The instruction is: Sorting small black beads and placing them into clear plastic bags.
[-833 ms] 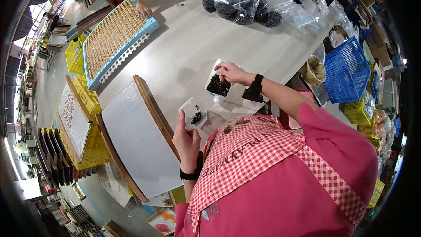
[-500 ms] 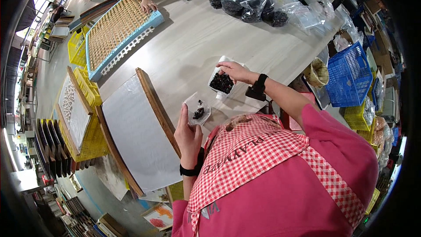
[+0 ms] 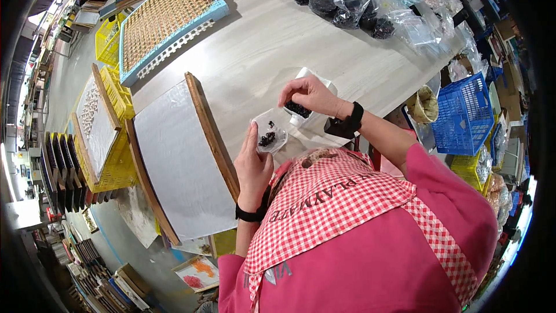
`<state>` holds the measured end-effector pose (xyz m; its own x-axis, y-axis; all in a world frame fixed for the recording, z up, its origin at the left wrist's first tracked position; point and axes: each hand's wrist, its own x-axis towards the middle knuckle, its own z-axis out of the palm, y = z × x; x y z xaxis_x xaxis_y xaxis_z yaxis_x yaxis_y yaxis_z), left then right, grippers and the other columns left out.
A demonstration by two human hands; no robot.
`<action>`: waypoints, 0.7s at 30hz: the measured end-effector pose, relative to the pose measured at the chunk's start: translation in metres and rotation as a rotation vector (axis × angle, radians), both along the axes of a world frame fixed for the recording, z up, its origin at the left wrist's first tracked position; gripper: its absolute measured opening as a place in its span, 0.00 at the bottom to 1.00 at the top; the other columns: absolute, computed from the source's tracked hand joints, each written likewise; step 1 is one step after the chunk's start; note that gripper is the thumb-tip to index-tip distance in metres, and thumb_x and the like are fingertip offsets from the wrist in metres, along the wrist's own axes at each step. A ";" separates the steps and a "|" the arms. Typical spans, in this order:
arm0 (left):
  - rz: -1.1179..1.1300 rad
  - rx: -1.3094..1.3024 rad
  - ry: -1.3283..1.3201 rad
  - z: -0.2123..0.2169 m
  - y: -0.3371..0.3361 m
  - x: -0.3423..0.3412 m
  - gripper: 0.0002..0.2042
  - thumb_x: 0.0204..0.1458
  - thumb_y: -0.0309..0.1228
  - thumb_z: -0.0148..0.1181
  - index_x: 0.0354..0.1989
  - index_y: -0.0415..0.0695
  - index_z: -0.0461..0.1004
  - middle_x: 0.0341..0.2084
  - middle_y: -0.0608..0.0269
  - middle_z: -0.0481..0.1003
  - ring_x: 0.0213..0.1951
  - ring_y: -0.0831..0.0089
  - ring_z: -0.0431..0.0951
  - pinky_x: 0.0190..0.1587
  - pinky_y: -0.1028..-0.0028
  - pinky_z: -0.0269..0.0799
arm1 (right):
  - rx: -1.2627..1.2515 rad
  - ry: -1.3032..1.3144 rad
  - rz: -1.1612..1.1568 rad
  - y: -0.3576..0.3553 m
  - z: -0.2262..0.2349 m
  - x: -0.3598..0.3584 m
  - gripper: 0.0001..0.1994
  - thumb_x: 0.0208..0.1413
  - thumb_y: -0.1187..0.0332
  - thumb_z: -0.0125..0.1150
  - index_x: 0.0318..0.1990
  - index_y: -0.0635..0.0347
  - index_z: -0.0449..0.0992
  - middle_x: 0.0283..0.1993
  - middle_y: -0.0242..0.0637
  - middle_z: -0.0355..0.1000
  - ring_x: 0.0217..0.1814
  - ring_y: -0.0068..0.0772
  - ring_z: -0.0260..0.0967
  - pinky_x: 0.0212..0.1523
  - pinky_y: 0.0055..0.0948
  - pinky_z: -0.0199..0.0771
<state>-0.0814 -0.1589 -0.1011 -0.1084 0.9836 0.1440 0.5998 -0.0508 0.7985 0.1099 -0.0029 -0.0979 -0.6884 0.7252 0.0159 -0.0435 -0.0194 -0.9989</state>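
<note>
Small dark beads were being moved from a white tub into a clear plastic cup.

The small clear plastic cup (image 3: 270, 137) with a few dark beads sat gripped in the left hand (image 3: 253, 165), held up just beside the right hand (image 3: 311, 94), whose fingertips pinched dark beads (image 3: 297, 109) over the white rectangular tub (image 3: 310, 117). Left of both hands lay a wood-framed white board (image 3: 179, 156). Judging by this, filling was mid-way; the pinch needed carrying over the cup's mouth.

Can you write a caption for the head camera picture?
Left hand holds a small clear bag of dark beads while right hand reaches into a white tub.
</note>
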 end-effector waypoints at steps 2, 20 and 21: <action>-0.019 0.010 0.018 0.003 -0.002 0.000 0.35 0.41 0.13 0.50 0.64 0.43 0.56 0.39 0.54 0.74 0.18 0.80 0.72 0.22 0.77 0.70 | 0.135 -0.024 0.276 -0.021 0.032 -0.025 0.12 0.46 0.83 0.46 0.34 0.68 0.77 0.33 0.37 0.76 0.40 0.25 0.73 0.45 0.25 0.72; -0.371 0.032 0.255 0.041 0.053 0.057 0.26 0.42 0.20 0.52 0.54 0.29 0.59 0.53 0.31 0.63 0.37 0.43 0.75 0.36 0.58 0.74 | 0.082 -0.271 0.094 -0.003 -0.085 -0.110 0.13 0.55 0.60 0.51 0.42 0.57 0.73 0.43 0.38 0.71 0.40 0.31 0.68 0.41 0.32 0.69; -0.392 0.080 0.277 0.043 0.049 0.058 0.26 0.42 0.21 0.53 0.53 0.29 0.60 0.53 0.31 0.63 0.38 0.44 0.75 0.37 0.58 0.74 | 0.027 -0.207 0.067 -0.007 -0.080 -0.114 0.13 0.56 0.60 0.51 0.43 0.57 0.72 0.43 0.37 0.71 0.41 0.31 0.68 0.42 0.32 0.69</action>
